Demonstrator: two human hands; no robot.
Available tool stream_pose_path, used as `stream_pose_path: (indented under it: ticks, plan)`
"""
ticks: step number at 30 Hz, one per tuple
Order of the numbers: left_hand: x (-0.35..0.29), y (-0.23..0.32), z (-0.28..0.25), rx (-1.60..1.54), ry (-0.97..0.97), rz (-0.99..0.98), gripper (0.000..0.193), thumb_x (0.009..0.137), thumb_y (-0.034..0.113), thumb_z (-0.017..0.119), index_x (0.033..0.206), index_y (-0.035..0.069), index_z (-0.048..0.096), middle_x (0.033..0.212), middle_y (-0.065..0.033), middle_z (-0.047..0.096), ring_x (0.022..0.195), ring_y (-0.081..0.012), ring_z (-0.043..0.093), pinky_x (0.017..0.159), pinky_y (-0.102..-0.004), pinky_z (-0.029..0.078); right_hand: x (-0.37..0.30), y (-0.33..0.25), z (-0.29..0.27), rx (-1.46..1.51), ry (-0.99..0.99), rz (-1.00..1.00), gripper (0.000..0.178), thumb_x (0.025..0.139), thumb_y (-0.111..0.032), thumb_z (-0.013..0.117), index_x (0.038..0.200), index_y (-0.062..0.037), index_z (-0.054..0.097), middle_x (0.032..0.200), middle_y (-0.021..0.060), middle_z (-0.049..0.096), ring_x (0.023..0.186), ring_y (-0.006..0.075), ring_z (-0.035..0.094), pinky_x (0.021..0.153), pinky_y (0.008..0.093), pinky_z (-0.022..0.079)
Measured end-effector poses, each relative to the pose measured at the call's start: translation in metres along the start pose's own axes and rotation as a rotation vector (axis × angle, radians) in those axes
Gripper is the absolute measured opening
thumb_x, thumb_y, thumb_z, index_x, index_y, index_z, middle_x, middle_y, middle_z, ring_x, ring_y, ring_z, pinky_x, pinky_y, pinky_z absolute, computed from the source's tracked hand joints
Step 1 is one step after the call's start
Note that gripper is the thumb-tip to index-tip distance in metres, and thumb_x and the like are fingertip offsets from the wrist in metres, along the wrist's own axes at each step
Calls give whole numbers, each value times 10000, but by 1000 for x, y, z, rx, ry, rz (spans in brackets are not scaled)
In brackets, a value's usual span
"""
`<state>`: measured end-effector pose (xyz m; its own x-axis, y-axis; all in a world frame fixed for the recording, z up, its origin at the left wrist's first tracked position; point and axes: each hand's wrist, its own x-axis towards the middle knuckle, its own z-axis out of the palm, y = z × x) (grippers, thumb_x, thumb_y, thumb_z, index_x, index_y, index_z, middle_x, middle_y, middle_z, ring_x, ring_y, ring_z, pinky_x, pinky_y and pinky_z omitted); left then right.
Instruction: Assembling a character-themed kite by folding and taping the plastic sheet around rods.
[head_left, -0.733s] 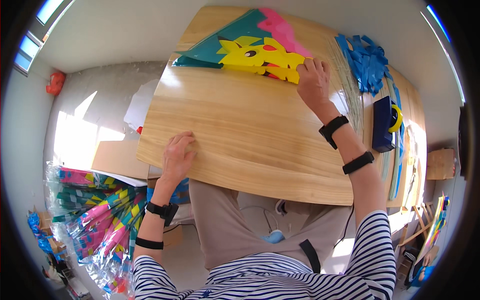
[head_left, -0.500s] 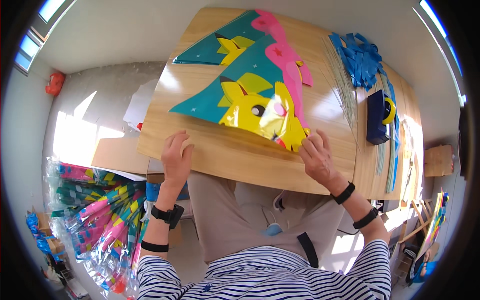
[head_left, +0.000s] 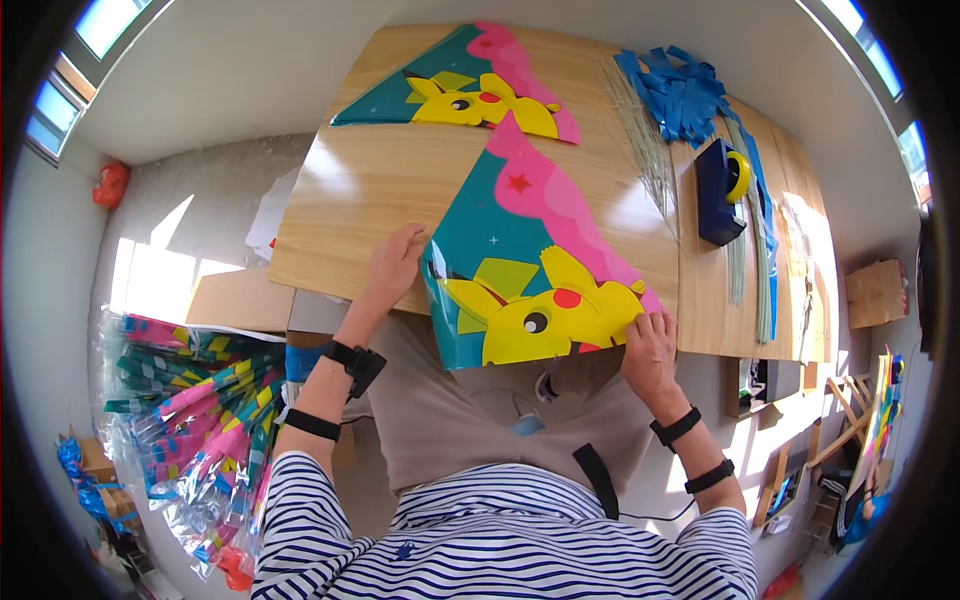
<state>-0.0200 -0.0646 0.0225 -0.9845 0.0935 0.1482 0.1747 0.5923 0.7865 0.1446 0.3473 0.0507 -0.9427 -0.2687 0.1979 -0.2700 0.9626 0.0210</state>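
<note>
A triangular plastic sheet [head_left: 566, 290], like a kite sail, is printed in teal and pink with a yellow cartoon animal. It lies on the table's near part, its lower edge hanging over the front edge. My right hand [head_left: 651, 352] pinches its lower right corner, thumb and fingers closed on it. Beside the sheet's left edge is my left hand [head_left: 397, 266], fingers stretched out and loosely together; whether they touch the edge is hard to tell. The sheet's left side curls up with a shine. Farther back lies a stack of matching sheets [head_left: 390, 98].
On the wooden table [head_left: 330, 225], thin rods [head_left: 645, 135], blue strips [head_left: 680, 98] and a dark blue tape dispenser [head_left: 716, 195] with yellow tape lie to the right. Clear-wrapped colourful bundles [head_left: 190, 410] stand at the lower left, near a cardboard box [head_left: 238, 300].
The sheet has come away from the stack toward me, now overhanging the front edge. My left hand has moved right and up to its left edge; my right hand keeps its corner, slightly lower.
</note>
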Motion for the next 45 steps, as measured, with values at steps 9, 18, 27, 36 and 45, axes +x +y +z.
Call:
stream_pose_path:
  ticks: [9, 18, 27, 36, 45]
  plan:
    - [127, 46, -2, 151, -188, 0, 397, 830, 195, 749, 1141, -34, 656, 1037, -185, 707, 973, -267, 686, 866, -352, 537, 81, -44, 10, 227, -20, 35, 648, 784, -271, 769, 1357, -72, 542, 1460, 217, 423, 1366, 426, 374, 1106, 659, 290]
    - [227, 40, 115, 204, 16, -160, 350, 722, 281, 819, 897, 14, 678, 879, -176, 706, 878, -362, 681, 774, -418, 534, 92, -56, 18, 304, -122, 54, 749, 754, -353, 815, 1401, -118, 520, 1514, 226, 366, 1395, 455, 331, 1019, 751, 307]
    - [251, 30, 120, -311, 9, -192, 283, 674, 36, 825, 911, -15, 680, 816, -125, 695, 749, -240, 690, 675, -347, 559, 95, -57, 19, 334, -131, 57, 754, 738, -338, 831, 1393, -114, 531, 1523, 232, 349, 1386, 466, 332, 1014, 758, 297]
    - [183, 130, 62, -553, -320, -72, 293, 689, -78, 800, 931, -7, 650, 804, -66, 676, 697, -115, 647, 602, -261, 523, 139, -30, -2, 820, 90, 331, 622, 778, -173, 812, 1320, -9, 556, 1288, 205, 538, 1008, 286, 615, 835, 416, 501]
    - [116, 171, 50, -587, -569, 49, 217, 777, -50, 772, 933, 35, 648, 842, 16, 652, 743, -46, 595, 649, -214, 472, 222, -28, -48, 1477, 208, 441, 109, 870, -40, 718, 876, 50, 656, 660, 59, 616, 594, 103, 592, 537, 268, 477]
